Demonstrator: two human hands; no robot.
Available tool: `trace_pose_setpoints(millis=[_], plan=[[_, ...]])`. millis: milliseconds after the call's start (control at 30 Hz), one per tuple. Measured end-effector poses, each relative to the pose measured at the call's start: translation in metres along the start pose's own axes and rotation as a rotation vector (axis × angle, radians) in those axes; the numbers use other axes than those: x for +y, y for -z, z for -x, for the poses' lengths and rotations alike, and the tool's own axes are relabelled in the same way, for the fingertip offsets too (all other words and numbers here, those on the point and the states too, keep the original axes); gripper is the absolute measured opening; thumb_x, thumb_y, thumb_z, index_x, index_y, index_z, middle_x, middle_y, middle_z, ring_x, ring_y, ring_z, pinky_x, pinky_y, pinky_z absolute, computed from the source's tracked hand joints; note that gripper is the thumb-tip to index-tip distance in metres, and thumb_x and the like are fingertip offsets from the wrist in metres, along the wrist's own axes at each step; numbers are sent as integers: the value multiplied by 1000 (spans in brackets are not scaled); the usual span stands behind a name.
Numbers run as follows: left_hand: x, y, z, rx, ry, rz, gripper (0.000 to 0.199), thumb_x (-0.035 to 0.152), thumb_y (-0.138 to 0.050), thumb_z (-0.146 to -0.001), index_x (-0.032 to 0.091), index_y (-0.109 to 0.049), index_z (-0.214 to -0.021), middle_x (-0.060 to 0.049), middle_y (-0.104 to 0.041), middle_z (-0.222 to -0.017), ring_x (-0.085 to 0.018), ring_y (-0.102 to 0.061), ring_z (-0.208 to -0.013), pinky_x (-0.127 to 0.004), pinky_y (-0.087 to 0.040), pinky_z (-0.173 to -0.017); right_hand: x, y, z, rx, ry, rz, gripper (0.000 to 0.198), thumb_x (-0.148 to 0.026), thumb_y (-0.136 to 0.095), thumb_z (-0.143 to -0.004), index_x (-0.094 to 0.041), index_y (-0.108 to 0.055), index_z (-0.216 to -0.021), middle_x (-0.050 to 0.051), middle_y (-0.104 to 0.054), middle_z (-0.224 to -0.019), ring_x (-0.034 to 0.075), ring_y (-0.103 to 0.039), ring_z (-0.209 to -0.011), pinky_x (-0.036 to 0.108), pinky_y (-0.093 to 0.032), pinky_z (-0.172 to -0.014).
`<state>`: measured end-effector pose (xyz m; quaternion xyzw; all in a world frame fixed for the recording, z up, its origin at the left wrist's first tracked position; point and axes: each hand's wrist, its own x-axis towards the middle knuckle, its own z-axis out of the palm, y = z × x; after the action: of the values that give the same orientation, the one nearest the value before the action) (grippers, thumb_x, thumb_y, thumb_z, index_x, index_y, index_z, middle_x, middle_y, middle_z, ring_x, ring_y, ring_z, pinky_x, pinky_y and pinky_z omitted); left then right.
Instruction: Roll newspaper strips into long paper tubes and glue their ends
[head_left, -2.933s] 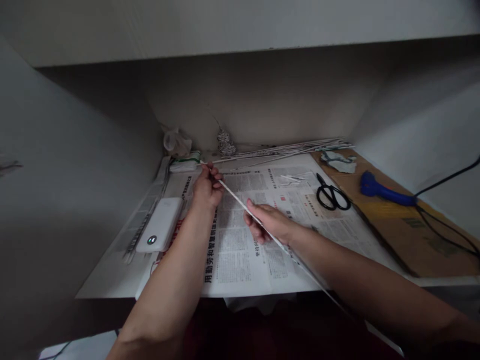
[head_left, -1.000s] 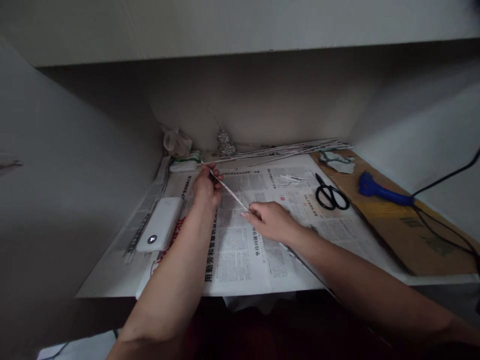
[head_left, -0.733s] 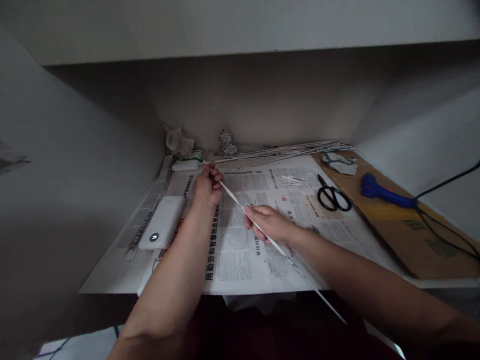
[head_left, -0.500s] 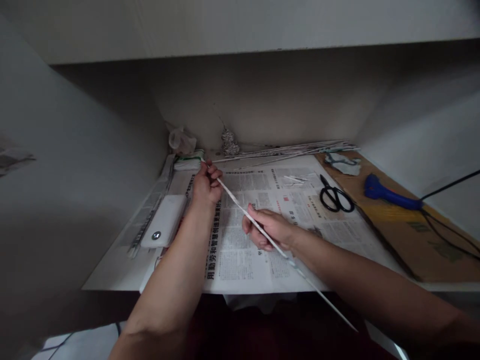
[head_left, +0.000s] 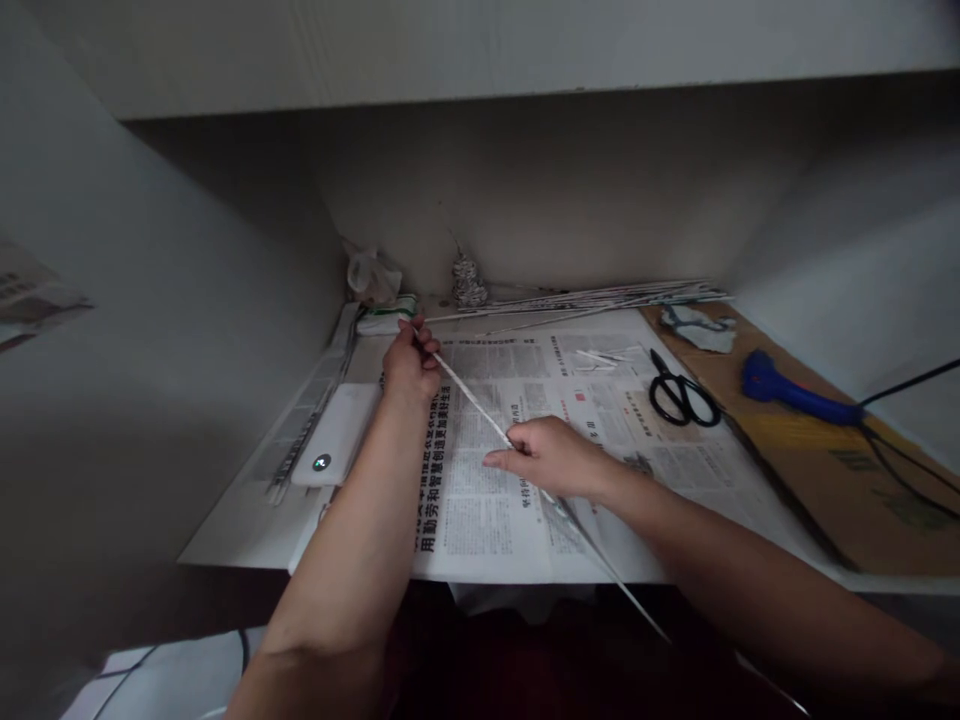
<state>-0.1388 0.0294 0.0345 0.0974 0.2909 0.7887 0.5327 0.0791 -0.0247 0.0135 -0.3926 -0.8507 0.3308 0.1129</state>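
The left hand [head_left: 412, 362] is pinching the far end of a thin white stick [head_left: 472, 398], and the right hand [head_left: 553, 456], apart from it, is gripping the middle. The stick is slanting above the newspaper [head_left: 480, 505] on the tabletop [head_left: 232, 530], and its near end is reaching past the front edge. Black scissors [head_left: 679, 393] are lying on the newspaper at the right.

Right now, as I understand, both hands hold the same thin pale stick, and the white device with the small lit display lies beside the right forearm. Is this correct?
Not quite: the head view shows the white device beside the left forearm. The left hand and right hand do hold the same thin pale stick.
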Motion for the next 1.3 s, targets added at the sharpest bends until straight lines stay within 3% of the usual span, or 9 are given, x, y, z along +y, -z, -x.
trace_pose_setpoints(millis=[100, 167, 200, 367, 567, 733, 900, 1100, 1300], plan=[[2, -1, 2, -62, 60, 73, 27, 29, -35, -94, 16, -50, -76, 7, -36, -47, -3, -35, -33, -12, -14, -27, 0, 4, 0, -301, -115, -244, 48, -65, -53, -74, -20, -43, -60, -1, -49, -47, 9, -42, -37, 24, -28, -38], [0, -2, 3, -88, 78, 89, 27, 30, -35, -94, 16, -50, -77, 7, -37, -48, -3, -36, -33, -12, -15, -27, 0, 6, 0, -402, -143, -361, 46, -64, -51, -76, -20, -46, -64, 1, -53, -49, 10, -44, -36, 24, -30, -37], [-2, -2, 4, -88, 78, 82, 26, 30, -36, -94, 17, -50, -77, 7, -37, -48, -3, -36, -33, -13, -15, -28, 0, 6, -1, -361, -134, -382, 46, -64, -50, -76, -19, -47, -66, 1, -54, -51, 10, -44, -37, 24, -30, -37], [-18, -9, 9, -39, 42, -67, 26, 32, -40, -92, 15, -53, -78, 5, -42, -51, -3, -40, -36, -12, -16, -29, 3, 0, -4, 118, 8, -216, 45, -61, -49, -79, -19, -45, -64, -4, -42, -50, 8, -37, -44, 22, -25, -43], [-30, -14, 17, -72, -5, -202, 26, 30, -40, -91, 13, -55, -78, 3, -46, -52, -4, -44, -38, -13, -19, -30, 6, -3, -7, 231, 49, -104, 45, -55, -43, -85, -18, -45, -59, -4, -36, -49, 8, -33, -46, 24, -21, -45], [-32, -14, 18, -71, -8, -224, 24, 28, -42, -90, 13, -56, -78, 2, -47, -52, -5, -45, -38, -13, -19, -30, 8, -3, -8, 243, 45, -102, 41, -49, -42, -88, -18, -56, -64, -3, -42, -49, 9, -37, -48, 24, -24, -47], [-33, -14, 20, -68, -6, -221, 25, 27, -41, -91, 13, -56, -77, 2, -47, -53, -5, -46, -39, -13, -21, -31, 8, -3, -9, 274, 29, -106, 41, -51, -45, -86, -18, -57, -63, -2, -45, -50, 10, -39, -48, 24, -26, -46], [-31, -15, 20, -62, 24, -169, 25, 28, -42, -91, 13, -56, -78, 3, -47, -52, -5, -46, -39, -12, -21, -30, 6, -1, -11, 75, -125, -470, 44, -56, -41, -87, -19, -63, -81, -2, -49, -44, 9, -41, -36, 22, -33, -39], [-29, -18, 22, -91, 79, -120, 26, 28, -40, -92, 12, -56, -77, 2, -46, -52, -4, -45, -40, -11, -20, -29, 6, 1, -12, -79, -121, -774, 42, -54, -41, -88, -17, -56, -76, -5, -45, -39, 8, -38, -30, 20, -30, -33]])
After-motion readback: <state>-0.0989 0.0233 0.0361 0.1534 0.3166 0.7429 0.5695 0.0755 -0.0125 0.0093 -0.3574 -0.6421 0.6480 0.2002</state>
